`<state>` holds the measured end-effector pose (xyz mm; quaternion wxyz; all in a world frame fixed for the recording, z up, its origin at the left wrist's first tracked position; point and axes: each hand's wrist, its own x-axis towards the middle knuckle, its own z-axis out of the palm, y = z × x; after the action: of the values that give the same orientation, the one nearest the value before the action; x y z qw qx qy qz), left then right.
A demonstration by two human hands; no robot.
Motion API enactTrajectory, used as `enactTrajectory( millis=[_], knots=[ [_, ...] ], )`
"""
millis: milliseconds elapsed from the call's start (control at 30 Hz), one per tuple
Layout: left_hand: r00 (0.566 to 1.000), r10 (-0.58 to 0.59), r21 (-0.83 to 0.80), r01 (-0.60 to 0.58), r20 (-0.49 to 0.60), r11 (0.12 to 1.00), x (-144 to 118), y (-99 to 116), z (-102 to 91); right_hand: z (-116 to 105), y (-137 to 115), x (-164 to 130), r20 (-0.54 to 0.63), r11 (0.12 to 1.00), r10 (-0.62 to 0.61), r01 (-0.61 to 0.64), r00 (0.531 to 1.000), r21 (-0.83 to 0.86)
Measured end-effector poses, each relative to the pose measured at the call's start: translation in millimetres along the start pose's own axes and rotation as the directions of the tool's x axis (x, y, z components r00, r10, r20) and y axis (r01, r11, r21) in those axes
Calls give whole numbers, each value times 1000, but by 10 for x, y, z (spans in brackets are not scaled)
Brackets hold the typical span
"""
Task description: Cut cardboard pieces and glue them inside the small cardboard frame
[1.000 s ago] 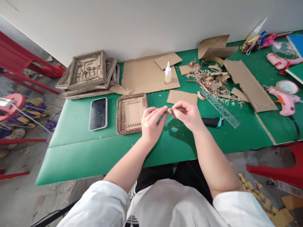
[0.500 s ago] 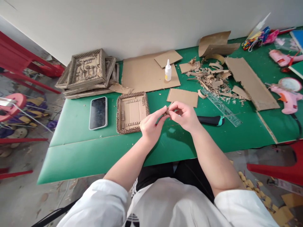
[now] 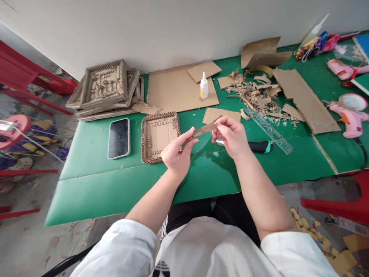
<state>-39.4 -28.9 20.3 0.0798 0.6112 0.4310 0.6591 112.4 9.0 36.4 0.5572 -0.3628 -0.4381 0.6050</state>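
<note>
- Two hands share one cardboard strip (image 3: 205,128): our left hand (image 3: 176,151) pinches its lower end, our right hand (image 3: 230,135) the upper.
- Its long axis rises left to right above the green table (image 3: 115,184); the right grip looks partly hidden.

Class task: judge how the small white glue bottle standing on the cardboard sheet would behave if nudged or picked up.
The glue bottle stands upright, tall and narrow with a pointed cap, so a sideways nudge would probably tip it. It looks small and plastic, so it is likely light and easy to lift. Its round body suggests it might roll across the cardboard sheet once down.
</note>
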Motion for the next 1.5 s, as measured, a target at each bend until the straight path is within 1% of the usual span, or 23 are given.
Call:
enactTrajectory(
  millis=[100, 167, 233, 300, 333, 367, 433, 467, 500, 567, 600, 667, 733, 800, 867, 900, 967, 1033, 1100, 1200, 1300, 1400, 1500],
  knots=[
    [994, -70, -109, 62, -79, 992, 40, -10, 5, -83, -49, 70, -174, 998, 12, -1, 985, 61],
    [985, -130, -150, 112, -115, 982, 67, -13, 9, -165, -68, 117, -324, 998, -10, 31, 946, 58],
    [973, -195, -181, 172, -121, 968, 85, -8, 12, -258, -61, 152, -460, 996, -85, 72, 884, -47],
    [963, -250, -221, 223, -103, 950, 92, 3, 17, -334, -28, 168, -529, 966, -215, 100, 821, -238],
    [958, -272, -243, 243, -91, 939, 91, 10, 21, -356, -8, 168, -525, 935, -279, 104, 804, -339],
    [954, -290, -261, 261, -79, 929, 90, 16, 25, -363, 13, 162, -503, 899, -330, 103, 799, -426],
    [947, -315, -269, 289, -60, 919, 81, 25, 34, -324, 41, 137, -441, 845, -363, 90, 821, -527],
    [946, -321, -259, 297, -53, 919, 75, 26, 39, -282, 46, 119, -413, 847, -332, 76, 848, -526],
    [946, -320, -245, 301, -44, 922, 66, 27, 43, -229, 44, 100, -379, 869, -272, 56, 884, -492],
    [953, -302, -206, 293, -16, 934, 45, 25, 52, -112, 26, 59, -273, 933, -100, -5, 957, -359],
    [958, -286, -185, 282, 6, 942, 31, 24, 57, -59, 14, 41, -202, 957, -20, -40, 979, -289],
    [967, -246, -141, 253, 70, 957, 2, 23, 64, 14, -6, 15, -75, 978, 80, -92, 994, -189],
    [964, -220, -102, 237, 151, 966, -26, 22, 71, 38, -11, 2, -16, 984, 103, -104, 995, -145],
    [942, -231, -100, 262, 242, 960, -44, 19, 79, 30, -2, -2, -5, 985, 93, -93, 996, -144],
    [903, -294, -137, 349, 313, 927, -48, 12, 90, 14, 15, -4, -18, 976, 75, -77, 997, -203],
    [880, -341, -156, 407, 330, 900, -43, 7, 97, 9, 24, -5, -22, 965, 62, -66, 998, -254],
    [836, -441, -183, 514, 326, 838, -22, -4, 110, 9, 39, -8, -21, 931, 28, -34, 999, -364],
    [793, -520, -203, 592, 318, 780, 8, -14, 121, 16, 50, -10, 1, 902, 0, 0, 1000, -432],
    [753, -566, -238, 649, 335, 723, 39, -20, 125, 22, 58, -12, 16, 895, 1, 6, 1000, -447],
    [708, -612, -288, 705, 353, 648, 67, -20, 123, 27, 67, -15, -9, 885, -20, 13, 1000, -465],
    [689, -629, -291, 724, 359, 626, 71, -21, 119, 37, 67, -26, -2, 857, -71, 60, 997, -511],
    [694, -619, -266, 716, 367, 646, 62, -29, 119, 54, 58, -40, 26, 828, -99, 97, 995, -553],
    [705, -607, -253, 703, 366, 665, 52, -43, 121, 65, 50, -49, 26, 798, -130, 120, 991, -591]
  ],
)
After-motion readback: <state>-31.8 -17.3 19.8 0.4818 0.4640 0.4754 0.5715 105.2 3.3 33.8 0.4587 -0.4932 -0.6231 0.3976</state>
